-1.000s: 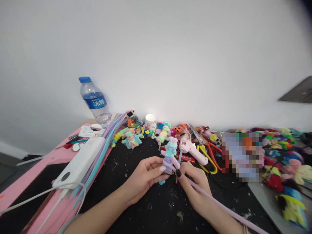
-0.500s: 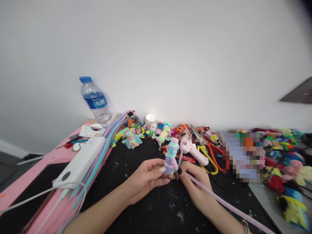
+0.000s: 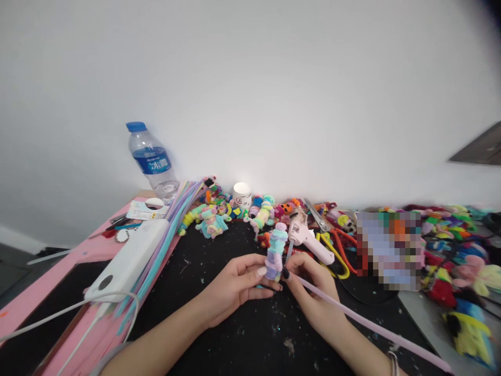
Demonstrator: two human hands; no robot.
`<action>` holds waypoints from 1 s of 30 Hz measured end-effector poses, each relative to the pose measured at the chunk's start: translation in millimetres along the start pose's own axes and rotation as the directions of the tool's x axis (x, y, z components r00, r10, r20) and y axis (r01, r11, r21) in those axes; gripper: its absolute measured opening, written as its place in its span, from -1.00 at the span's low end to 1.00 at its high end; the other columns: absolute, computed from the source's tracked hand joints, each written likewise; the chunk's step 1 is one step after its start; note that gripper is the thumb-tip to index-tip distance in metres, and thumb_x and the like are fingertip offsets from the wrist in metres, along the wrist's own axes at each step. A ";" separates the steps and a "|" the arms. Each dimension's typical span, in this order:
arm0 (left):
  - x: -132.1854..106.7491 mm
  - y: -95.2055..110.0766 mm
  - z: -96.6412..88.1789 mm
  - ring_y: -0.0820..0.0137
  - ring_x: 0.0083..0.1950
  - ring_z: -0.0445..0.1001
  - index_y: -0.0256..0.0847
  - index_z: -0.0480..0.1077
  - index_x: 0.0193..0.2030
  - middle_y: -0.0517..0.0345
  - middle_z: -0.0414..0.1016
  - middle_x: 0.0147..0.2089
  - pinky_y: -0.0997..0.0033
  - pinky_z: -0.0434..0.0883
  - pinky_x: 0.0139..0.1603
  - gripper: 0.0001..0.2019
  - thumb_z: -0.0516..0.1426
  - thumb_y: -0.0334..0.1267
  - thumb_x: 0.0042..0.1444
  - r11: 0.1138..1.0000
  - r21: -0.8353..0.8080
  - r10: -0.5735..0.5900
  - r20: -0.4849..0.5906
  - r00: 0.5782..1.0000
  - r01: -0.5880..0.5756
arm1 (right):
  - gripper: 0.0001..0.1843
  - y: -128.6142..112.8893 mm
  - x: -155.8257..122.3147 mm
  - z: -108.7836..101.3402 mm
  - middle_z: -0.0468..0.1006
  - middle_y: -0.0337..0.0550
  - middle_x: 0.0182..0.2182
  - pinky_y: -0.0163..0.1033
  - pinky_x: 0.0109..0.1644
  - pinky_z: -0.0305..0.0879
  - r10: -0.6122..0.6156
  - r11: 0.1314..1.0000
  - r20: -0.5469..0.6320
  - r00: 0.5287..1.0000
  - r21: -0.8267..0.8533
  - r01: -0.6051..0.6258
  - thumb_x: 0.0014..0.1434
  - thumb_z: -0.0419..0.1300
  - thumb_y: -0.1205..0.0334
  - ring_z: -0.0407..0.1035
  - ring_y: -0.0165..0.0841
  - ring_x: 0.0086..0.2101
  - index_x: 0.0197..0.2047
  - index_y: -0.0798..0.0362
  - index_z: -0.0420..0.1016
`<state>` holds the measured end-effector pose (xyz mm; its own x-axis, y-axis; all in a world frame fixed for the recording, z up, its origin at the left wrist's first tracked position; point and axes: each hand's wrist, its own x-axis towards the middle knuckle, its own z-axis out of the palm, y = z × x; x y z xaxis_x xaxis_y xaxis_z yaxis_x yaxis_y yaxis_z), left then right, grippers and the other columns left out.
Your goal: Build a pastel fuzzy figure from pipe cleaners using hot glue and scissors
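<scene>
Between the thumb and fingers of my left hand (image 3: 238,279) is a small pastel pipe-cleaner figure (image 3: 277,245), held upright, with mint and lilac coils. My right hand (image 3: 313,287) is closed at the figure's right side, its thumb and finger pinched on a lilac pipe cleaner (image 3: 371,332). That pipe cleaner's long tail runs down to the lower right over my forearm. Its near end is hidden by my fingers and the figure. A pink glue gun (image 3: 311,243) lies just behind the figure, its glue stick pointing down toward my right hand.
Scissors with red handles (image 3: 342,256) lie right of the glue gun. Left are a white power bank (image 3: 129,261) with a cable, a bundle of pastel pipe cleaners (image 3: 168,230) and a water bottle (image 3: 152,162). Colourful pipe-cleaner pieces and a paper cup (image 3: 242,196) line the wall.
The lilac pipe cleaner's free tail has swung slightly to the right. The figure has turned a little in my left hand; both hands stay nearly in place.
</scene>
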<state>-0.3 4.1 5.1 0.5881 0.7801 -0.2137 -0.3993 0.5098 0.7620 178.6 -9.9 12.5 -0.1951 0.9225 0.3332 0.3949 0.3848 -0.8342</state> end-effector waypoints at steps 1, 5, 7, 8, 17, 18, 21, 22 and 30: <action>0.1 -0.8 -0.1 0.41 -0.19 0.50 -0.28 0.45 -0.12 0.04 0.51 -0.22 0.45 0.42 -0.14 -0.81 0.15 -0.31 0.12 1.000 0.014 0.012 -0.003 1.000 -0.012 | -0.92 -0.1 0.3 0.2 0.32 -0.29 -0.56 -0.36 -0.54 0.09 0.002 1.000 0.004 1.000 -0.012 -0.002 0.15 0.06 0.29 0.16 -0.46 -0.58 -0.39 0.06 0.30; 1.6 -3.6 -1.7 0.40 -0.18 0.49 -0.22 0.41 -0.07 0.07 0.50 -0.17 0.42 0.41 -0.12 -0.78 0.14 -0.30 0.12 0.996 0.070 0.060 -0.016 0.998 -0.058 | -0.90 0.1 2.3 0.2 0.40 -0.23 -0.56 -0.35 -0.53 0.12 0.014 0.996 0.013 1.000 -0.087 -0.013 0.14 0.08 0.31 0.23 -0.44 -0.58 -0.40 0.08 0.36; 2.3 -4.0 -2.7 0.39 -0.16 0.49 -0.20 0.40 -0.07 0.07 0.50 -0.14 0.40 0.41 -0.12 -0.77 0.14 -0.29 0.12 0.992 0.104 0.076 -0.020 0.997 -0.073 | -0.88 1.2 3.4 -0.3 0.44 -0.20 -0.54 -0.34 -0.49 0.17 0.014 0.992 0.011 1.000 -0.125 -0.012 0.13 0.08 0.31 0.28 -0.42 -0.55 -0.41 0.09 0.39; 2.5 -3.9 -3.1 0.38 -0.15 0.49 -0.20 0.40 -0.07 0.06 0.50 -0.13 0.40 0.40 -0.11 -0.78 0.14 -0.29 0.12 0.990 0.122 0.081 -0.022 0.996 -0.078 | -0.88 1.9 3.8 -0.6 0.45 -0.20 -0.54 -0.33 -0.47 0.19 0.013 0.990 0.012 1.000 -0.137 -0.011 0.13 0.08 0.31 0.30 -0.41 -0.54 -0.41 0.09 0.40; 0.0 0.5 2.6 0.31 -0.06 0.45 -0.23 0.43 -0.09 0.01 0.52 -0.10 0.36 0.35 -0.03 -0.75 0.18 -0.27 0.07 0.975 0.198 0.116 -0.060 0.991 -0.102 | -0.86 5.7 -0.6 -0.4 0.47 -0.20 -0.52 -0.32 -0.41 0.22 -0.021 0.976 0.007 1.000 -0.216 0.022 0.15 0.09 0.30 0.34 -0.39 -0.50 -0.42 0.07 0.40; 0.4 0.3 3.1 0.31 -0.07 0.45 -0.24 0.44 -0.09 0.02 0.52 -0.11 0.36 0.34 -0.02 -0.74 0.20 -0.27 0.05 0.974 0.198 0.123 -0.059 0.991 -0.109 | -0.86 5.0 -1.1 -0.2 0.47 -0.20 -0.52 -0.32 -0.41 0.22 -0.041 0.972 0.006 0.999 -0.231 0.041 0.16 0.09 0.31 0.33 -0.39 -0.50 -0.43 0.07 0.40; 2.0 -1.0 2.6 0.32 -0.10 0.46 -0.24 0.46 -0.11 0.03 0.54 -0.14 0.36 0.34 -0.03 -0.74 0.22 -0.28 0.02 0.967 0.213 0.152 -0.063 0.986 -0.136 | -0.86 2.4 -2.2 0.2 0.45 -0.21 -0.53 -0.31 -0.42 0.21 -0.105 0.957 0.005 0.994 -0.272 0.102 0.16 0.08 0.32 0.30 -0.39 -0.51 -0.44 0.06 0.36; 2.4 -1.5 2.0 0.32 -0.11 0.46 -0.24 0.46 -0.12 0.03 0.54 -0.15 0.36 0.35 -0.04 -0.74 0.22 -0.28 0.01 0.965 0.225 0.157 -0.071 0.985 -0.137 | -0.85 1.8 -2.4 0.3 0.45 -0.21 -0.53 -0.31 -0.42 0.20 -0.120 0.953 0.006 0.993 -0.280 0.117 0.16 0.08 0.32 0.30 -0.39 -0.52 -0.44 0.05 0.36; 0.8 -1.2 -0.1 0.28 -0.05 0.46 -0.23 0.47 -0.11 0.01 0.53 -0.11 0.32 0.37 -0.03 -0.76 0.17 -0.24 0.08 0.972 0.211 0.130 -0.111 0.985 -0.104 | -0.86 4.2 -2.5 0.0 0.43 -0.20 -0.53 -0.31 -0.41 0.21 -0.105 0.966 0.001 0.994 -0.239 0.102 0.17 0.08 0.33 0.29 -0.40 -0.50 -0.43 0.06 0.35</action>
<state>0.6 4.2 4.0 0.4495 0.8750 -0.1795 -0.3007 0.3374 0.8921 180.8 -10.6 8.2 -0.2362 0.8769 0.4186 0.5758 0.4733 -0.6667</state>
